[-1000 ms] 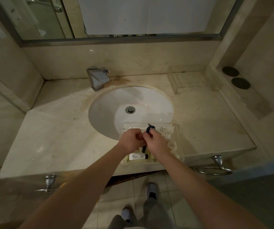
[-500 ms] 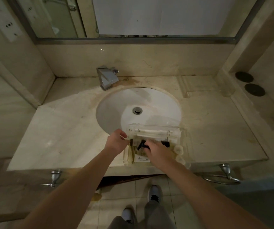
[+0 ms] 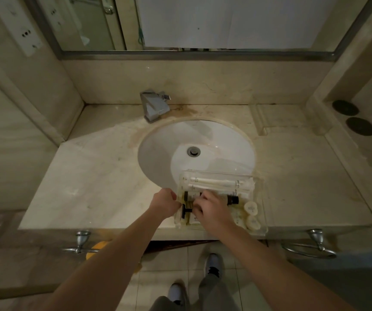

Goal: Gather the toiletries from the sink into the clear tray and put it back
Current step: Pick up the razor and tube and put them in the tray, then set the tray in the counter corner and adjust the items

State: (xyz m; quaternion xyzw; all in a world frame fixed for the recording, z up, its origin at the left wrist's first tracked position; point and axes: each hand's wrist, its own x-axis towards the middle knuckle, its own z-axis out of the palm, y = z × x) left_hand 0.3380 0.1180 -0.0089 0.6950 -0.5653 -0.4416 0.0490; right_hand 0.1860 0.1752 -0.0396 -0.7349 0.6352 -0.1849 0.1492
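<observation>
The clear tray sits on the table at the sink's near rim, left hand fingers clamped on its left edge, right hand fingers pinching a black-capped item lying crosswise inside.

The counter was seen in beige marble, veined and stained brown near the grey metal tap; the basin was white, its drain silver; the tray was clear; white tubes, a black-capped amber bottle, a black razor and cream round packets were noted; two coasters were dark; the shoes were white with black.
</observation>
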